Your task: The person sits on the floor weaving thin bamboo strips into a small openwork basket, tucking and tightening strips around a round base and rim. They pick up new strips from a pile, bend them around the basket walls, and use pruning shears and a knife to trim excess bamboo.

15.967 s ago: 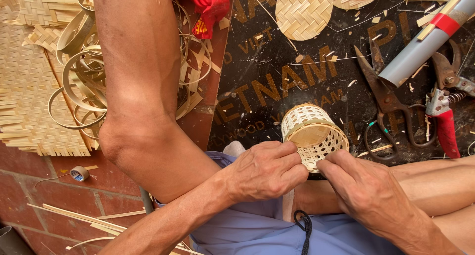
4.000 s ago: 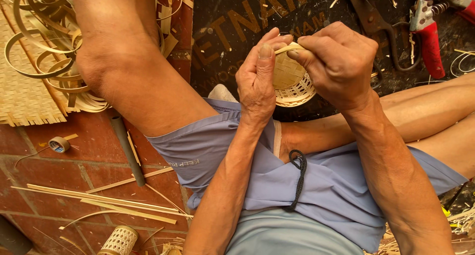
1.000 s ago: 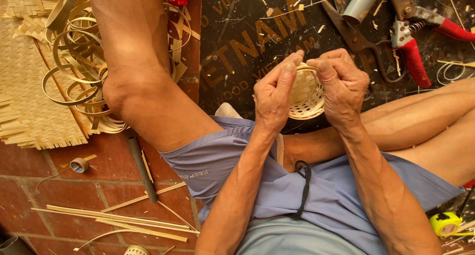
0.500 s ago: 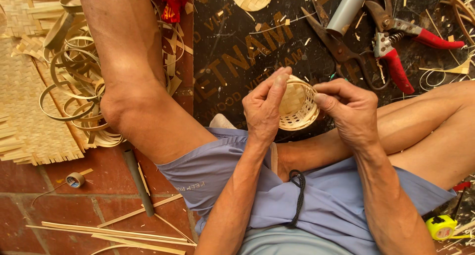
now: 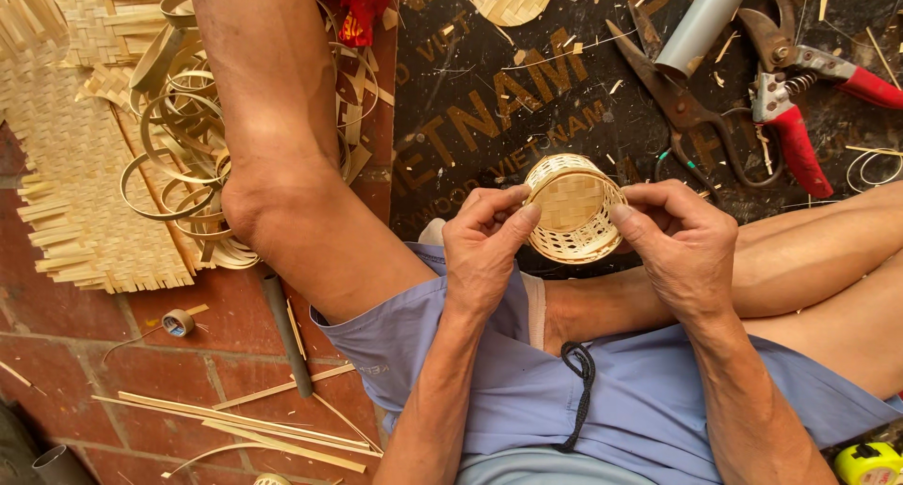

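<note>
The small woven bamboo basket [image 5: 572, 207] is held between both hands above the lap, in front of the dark board [image 5: 489, 118] on the floor. Compared with half a second ago, it is tipped so that its open mouth and woven bottom are turned more fully up toward the camera, and the fingers are shifted from the side wall to the rim.

The left hand [image 5: 484, 250] is closed lightly on the basket at its 9 o'clock edge, with thumb and forefinger pinched on the rim. The right hand [image 5: 682, 245] is curled at the 3 o'clock edge, its fingertips pressed on the rim. From this grip, the rim appears to be what is being worked or checked; the body looks already woven.

At 1 o'clock from the basket, scissors [image 5: 677, 99] and red-handled pruners [image 5: 800, 118] are laid on the board, untouched. At 9 o'clock, beyond the knee, coiled bamboo strips [image 5: 179, 146] and a flat woven mat [image 5: 66, 184] are seen.
</note>
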